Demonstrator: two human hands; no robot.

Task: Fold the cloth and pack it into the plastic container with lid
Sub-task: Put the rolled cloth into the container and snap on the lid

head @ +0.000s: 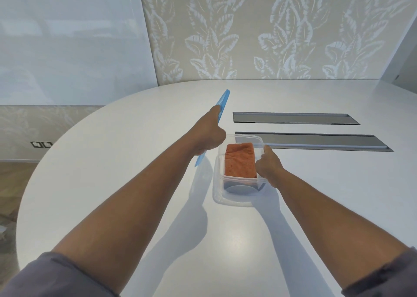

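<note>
A clear plastic container (232, 198) stands on the white table in front of me. An orange cloth (240, 160), folded into a rectangle, lies inside it. My right hand (268, 169) grips the container's right rim. My left hand (208, 133) holds the blue lid (223, 101) on edge, raised above the table just left of the container; the lid's lower tip shows below the hand.
The round white table (112, 152) curves away on the left. Two long grey recessed panels (295, 118) (325, 141) are set into it behind and right of the container. A leaf-patterned wall stands beyond.
</note>
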